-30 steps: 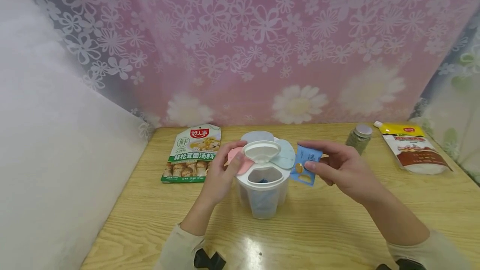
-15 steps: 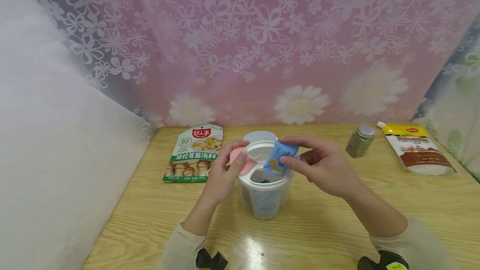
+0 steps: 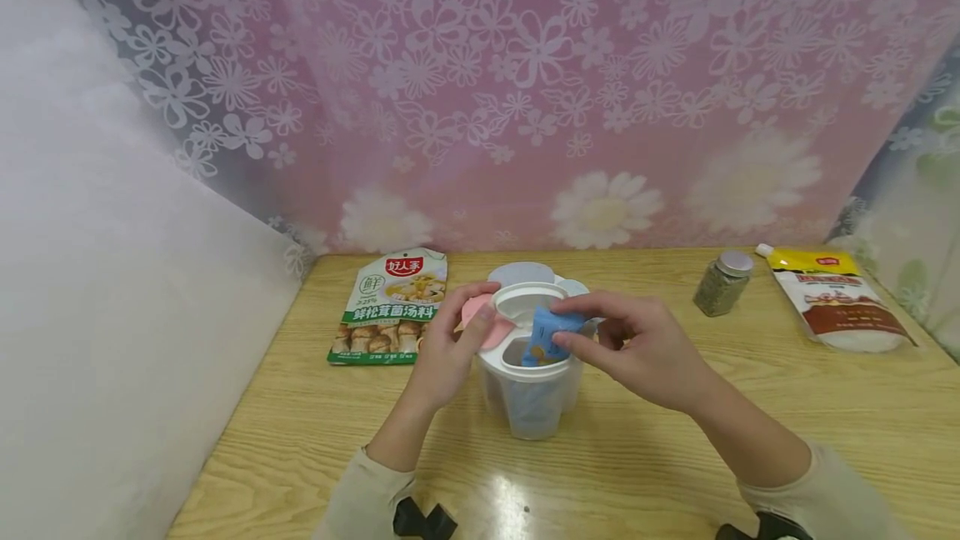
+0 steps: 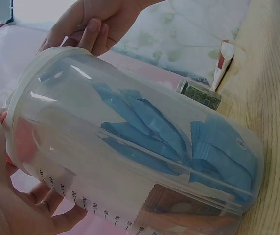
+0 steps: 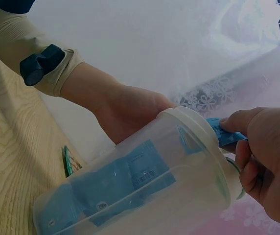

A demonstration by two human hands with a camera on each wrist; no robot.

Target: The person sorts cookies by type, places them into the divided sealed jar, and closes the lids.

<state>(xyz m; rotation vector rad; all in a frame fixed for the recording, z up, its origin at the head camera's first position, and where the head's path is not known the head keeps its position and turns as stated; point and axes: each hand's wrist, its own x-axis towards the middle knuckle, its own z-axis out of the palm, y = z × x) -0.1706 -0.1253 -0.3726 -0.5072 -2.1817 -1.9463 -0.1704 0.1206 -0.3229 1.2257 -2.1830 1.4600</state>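
A clear plastic storage canister [image 3: 534, 415] with a white top stands on the table. Its front flap [image 3: 519, 298] is raised, exposing one compartment's opening. My left hand [image 3: 447, 348] grips the canister's left side near the pink flap [image 3: 487, 325]. Between thumb and fingers, my right hand [image 3: 648, 348] pinches a small blue sachet [image 3: 550, 332], its lower end in the opening. Several blue sachets [image 4: 223, 156] show through the wall in the left wrist view. Beside them, in another compartment, lies a brown packet [image 4: 179, 210].
A green-and-white mushroom soup seasoning pouch [image 3: 390, 307] lies left of the canister. To the right stand a glass jar of dried green herbs [image 3: 722, 286] and, farther out, a yellow, white and brown spouted pouch [image 3: 836, 298]. A floral curtain [image 3: 525, 107] hangs behind the wooden table [image 3: 337, 457].
My right hand has moved left with the blue sachet, from beside the canister to over the opening, then lowered it in. The left hand keeps its hold.
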